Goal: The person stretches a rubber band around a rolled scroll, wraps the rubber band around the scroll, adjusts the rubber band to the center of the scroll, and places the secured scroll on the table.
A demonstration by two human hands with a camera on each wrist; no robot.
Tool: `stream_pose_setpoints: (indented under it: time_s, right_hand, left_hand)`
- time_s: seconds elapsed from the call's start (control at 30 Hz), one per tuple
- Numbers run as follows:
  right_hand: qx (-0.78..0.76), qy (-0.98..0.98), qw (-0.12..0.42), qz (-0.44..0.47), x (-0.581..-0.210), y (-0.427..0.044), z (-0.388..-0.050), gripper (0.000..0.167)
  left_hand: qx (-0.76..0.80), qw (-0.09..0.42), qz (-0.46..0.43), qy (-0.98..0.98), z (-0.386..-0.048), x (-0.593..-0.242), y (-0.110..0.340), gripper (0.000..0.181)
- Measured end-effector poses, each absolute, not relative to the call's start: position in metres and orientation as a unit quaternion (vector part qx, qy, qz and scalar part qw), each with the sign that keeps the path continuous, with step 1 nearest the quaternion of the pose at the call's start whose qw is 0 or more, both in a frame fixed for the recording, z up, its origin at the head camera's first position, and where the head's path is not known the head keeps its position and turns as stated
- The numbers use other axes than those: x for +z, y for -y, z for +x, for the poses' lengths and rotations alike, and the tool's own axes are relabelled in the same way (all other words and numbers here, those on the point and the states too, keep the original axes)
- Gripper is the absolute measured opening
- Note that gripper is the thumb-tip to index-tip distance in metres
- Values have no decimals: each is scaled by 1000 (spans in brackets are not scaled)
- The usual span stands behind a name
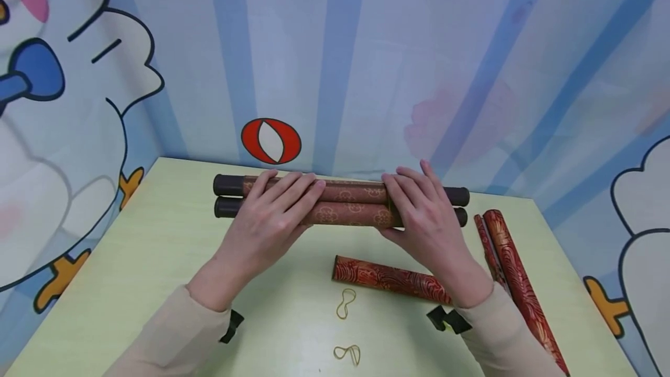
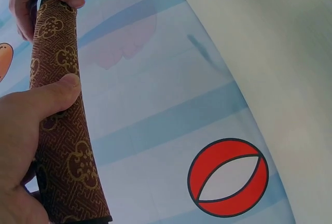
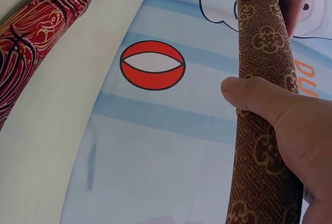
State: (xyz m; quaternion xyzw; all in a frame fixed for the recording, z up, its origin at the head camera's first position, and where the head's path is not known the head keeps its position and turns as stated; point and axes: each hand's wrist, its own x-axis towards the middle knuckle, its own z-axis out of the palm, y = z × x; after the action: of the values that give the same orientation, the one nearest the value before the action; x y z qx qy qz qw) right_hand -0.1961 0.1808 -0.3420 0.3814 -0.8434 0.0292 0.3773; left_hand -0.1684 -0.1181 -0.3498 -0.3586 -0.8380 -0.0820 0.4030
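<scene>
In the head view, two brown rolls (image 1: 348, 213), like scrolls with gold flower patterns and black end caps, lie parallel above the table. Whether they are one scroll or two cannot be told. My left hand (image 1: 269, 217) grips them left of the middle, fingers over the top. Farther right, my right hand (image 1: 421, 211) grips the same rolls. A thin yellowish line crosses them beside the right fingers. The left wrist view shows my left thumb pressing along the patterned roll (image 2: 57, 42). Likewise, the right thumb lies across the patterned roll (image 3: 264, 146) in the right wrist view.
A shorter red-and-gold roll (image 1: 387, 278) lies on the pale table (image 1: 131, 260) under my right forearm. Two loose yellow bands, an upper band (image 1: 345, 303) and a lower band (image 1: 348, 354), lie nearby. Longer red rolls (image 1: 515, 266) lie at the right. A printed backdrop (image 1: 293, 45) stands behind.
</scene>
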Motion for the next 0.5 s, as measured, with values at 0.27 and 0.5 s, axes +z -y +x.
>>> stream_pose_setpoints:
  time_s: [0.27, 0.5]
  right_hand:
    - [23, 846, 361, 392, -344, -178, -194, 103]
    - [3, 867, 335, 369, -340, -193, -186, 111]
  left_hand:
    - [-74, 399, -362, 839, -169, -350, 114, 66]
    - [-72, 398, -362, 840, -168, -350, 118, 68]
